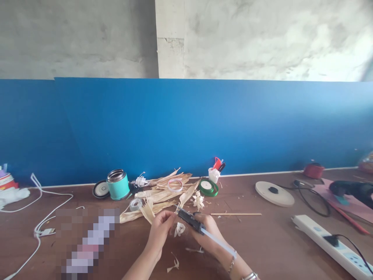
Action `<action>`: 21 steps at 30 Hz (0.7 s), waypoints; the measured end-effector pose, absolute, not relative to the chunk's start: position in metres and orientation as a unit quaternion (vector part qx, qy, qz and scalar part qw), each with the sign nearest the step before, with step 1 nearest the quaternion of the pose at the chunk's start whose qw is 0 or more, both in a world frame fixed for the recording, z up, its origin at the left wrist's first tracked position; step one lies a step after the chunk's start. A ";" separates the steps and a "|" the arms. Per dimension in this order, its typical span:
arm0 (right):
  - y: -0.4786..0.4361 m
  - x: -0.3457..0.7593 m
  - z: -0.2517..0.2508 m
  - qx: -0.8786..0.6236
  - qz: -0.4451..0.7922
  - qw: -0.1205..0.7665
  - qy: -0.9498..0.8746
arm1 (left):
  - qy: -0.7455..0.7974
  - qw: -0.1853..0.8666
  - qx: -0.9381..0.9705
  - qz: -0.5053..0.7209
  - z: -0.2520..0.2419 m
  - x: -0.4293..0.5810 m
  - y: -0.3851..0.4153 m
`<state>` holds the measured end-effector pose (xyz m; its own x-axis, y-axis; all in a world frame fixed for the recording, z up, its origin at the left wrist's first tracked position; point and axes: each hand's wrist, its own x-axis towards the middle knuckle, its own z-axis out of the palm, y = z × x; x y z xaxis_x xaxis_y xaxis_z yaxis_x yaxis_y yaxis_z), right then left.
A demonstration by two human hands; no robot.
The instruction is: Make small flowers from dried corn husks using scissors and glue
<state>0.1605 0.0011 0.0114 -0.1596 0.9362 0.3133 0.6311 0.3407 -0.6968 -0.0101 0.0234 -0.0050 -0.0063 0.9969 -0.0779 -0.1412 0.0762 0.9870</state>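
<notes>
My right hand (210, 235) is wrapped round a black glue gun (190, 220) with a clear glue stick (219, 243) sticking out of its back; the nozzle points up-left. My left hand (161, 227) pinches a small pale piece of dried husk (180, 229) right beside the nozzle. Both hands hover low over the brown table (262, 245). A pile of dried corn husks (163, 194) lies just beyond them, with a small husk flower (198, 200) at its right edge.
Behind the husks stand a teal jar (117, 185), a green ribbon roll (208, 187), tape rolls and a white cup of pens (215, 173). A thin wooden stick (236, 214), white round lid (274, 193), power strip (326, 241) and cables lie right; white cable left.
</notes>
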 end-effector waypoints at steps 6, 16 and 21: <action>0.002 0.161 0.008 -0.539 0.205 0.375 -0.726 | 0.487 0.549 0.443 0.515 0.001 -0.011 0.020; 0.003 0.161 0.008 -0.534 0.196 0.372 -0.733 | 0.484 0.546 0.451 0.514 -0.003 -0.012 0.022; 0.003 0.161 0.008 -0.537 0.193 0.370 -0.734 | 0.483 0.550 0.451 0.511 -0.003 -0.012 0.022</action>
